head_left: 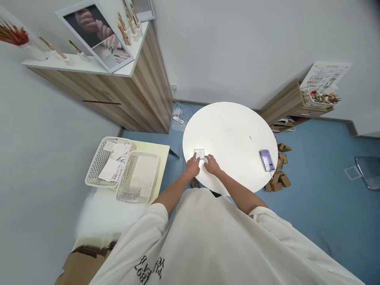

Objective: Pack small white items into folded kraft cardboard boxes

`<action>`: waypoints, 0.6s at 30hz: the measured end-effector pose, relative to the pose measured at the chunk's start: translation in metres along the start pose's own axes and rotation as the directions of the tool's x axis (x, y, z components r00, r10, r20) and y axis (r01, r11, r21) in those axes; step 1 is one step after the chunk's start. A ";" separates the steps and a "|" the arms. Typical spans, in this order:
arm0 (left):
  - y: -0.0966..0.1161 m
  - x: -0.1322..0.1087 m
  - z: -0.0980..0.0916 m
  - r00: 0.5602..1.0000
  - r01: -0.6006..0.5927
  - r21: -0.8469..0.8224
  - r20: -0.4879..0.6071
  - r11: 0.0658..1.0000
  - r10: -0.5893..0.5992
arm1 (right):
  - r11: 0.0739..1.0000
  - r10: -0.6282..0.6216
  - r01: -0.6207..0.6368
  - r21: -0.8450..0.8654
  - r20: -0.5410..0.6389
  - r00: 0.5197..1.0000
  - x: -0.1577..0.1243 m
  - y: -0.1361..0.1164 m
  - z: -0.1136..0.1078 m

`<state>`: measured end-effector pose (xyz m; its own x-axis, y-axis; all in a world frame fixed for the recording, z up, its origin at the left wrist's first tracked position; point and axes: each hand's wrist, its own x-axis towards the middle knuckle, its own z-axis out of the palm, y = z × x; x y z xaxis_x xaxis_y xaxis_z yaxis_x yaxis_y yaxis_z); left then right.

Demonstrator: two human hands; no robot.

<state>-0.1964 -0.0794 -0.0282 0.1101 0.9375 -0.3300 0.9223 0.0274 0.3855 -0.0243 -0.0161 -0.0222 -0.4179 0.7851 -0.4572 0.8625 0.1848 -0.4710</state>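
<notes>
A small flat clear-and-white packet (200,152) lies near the front left edge of the round white table (230,136). The fingers of my left hand (192,167) stretch out and rest on its left and lower part. Close by its right lower corner is my right hand (211,164), fingers apart and slightly bent, the tips at or beside the packet's edge. Whether those tips touch it is too small to tell. What is printed on or inside the packet cannot be made out.
A phone (266,160) lies at the table's right. Brown cardboard boxes (279,176) sit on the floor beyond. To my left, a basket of papers (97,162) and a basket with small clear packets (144,166) stand on a pale yellow table (162,152). A wooden cabinet (148,87) rises behind.
</notes>
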 end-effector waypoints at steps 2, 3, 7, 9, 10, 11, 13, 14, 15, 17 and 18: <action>0.009 -0.008 0.003 0.999 -0.013 0.016 -0.046 1.000 0.014 | 1.000 -0.003 0.003 0.004 -0.023 1.000 -0.016 0.006 0.000; 0.014 -0.012 0.006 0.998 -0.017 0.020 -0.061 1.000 0.018 | 1.000 -0.004 0.005 0.005 -0.036 0.999 -0.025 0.010 0.001; 0.040 -0.033 0.020 0.995 -0.033 0.034 -0.092 0.999 0.036 | 1.000 -0.001 0.002 0.006 -0.087 0.996 -0.064 0.029 0.009; 0.056 -0.049 0.030 0.993 -0.041 0.042 -0.110 0.998 0.045 | 1.000 -0.012 0.013 0.003 -0.120 0.993 -0.087 0.039 0.015; 0.065 -0.059 0.036 0.992 -0.042 0.045 -0.117 0.998 0.047 | 1.000 -0.023 0.023 0.001 -0.139 0.990 -0.099 0.044 0.018; 0.073 -0.069 0.042 0.991 -0.043 0.045 -0.124 0.998 0.048 | 0.999 -0.035 0.035 -0.002 -0.157 0.987 -0.112 0.049 0.022; 0.090 -0.093 0.056 0.989 -0.049 0.043 -0.138 0.998 0.055 | 0.998 -0.061 0.061 -0.007 -0.184 0.981 -0.138 0.058 0.031; 0.098 -0.105 0.063 0.988 -0.057 0.041 -0.142 0.998 0.062 | 0.997 -0.075 0.075 -0.008 -0.191 0.979 -0.151 0.062 0.036; 0.106 -0.118 0.070 0.987 -0.065 0.038 -0.145 0.997 0.070 | 0.996 -0.089 0.089 -0.008 -0.193 0.977 -0.164 0.066 0.041; 0.118 -0.144 0.083 0.987 -0.072 0.029 -0.140 0.997 0.076 | 0.994 -0.108 0.108 -0.009 -0.192 0.975 -0.188 0.072 0.052; 0.122 -0.157 0.088 0.988 -0.070 0.024 -0.137 0.997 0.072 | 0.993 -0.115 0.115 -0.011 -0.188 0.975 -0.199 0.074 0.057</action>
<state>-0.0682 -0.2535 -0.0052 0.1246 0.9758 -0.1797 0.9209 -0.0463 0.3870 0.1068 -0.1922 -0.0094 -0.4530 0.8558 -0.2500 0.8121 0.2804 -0.5117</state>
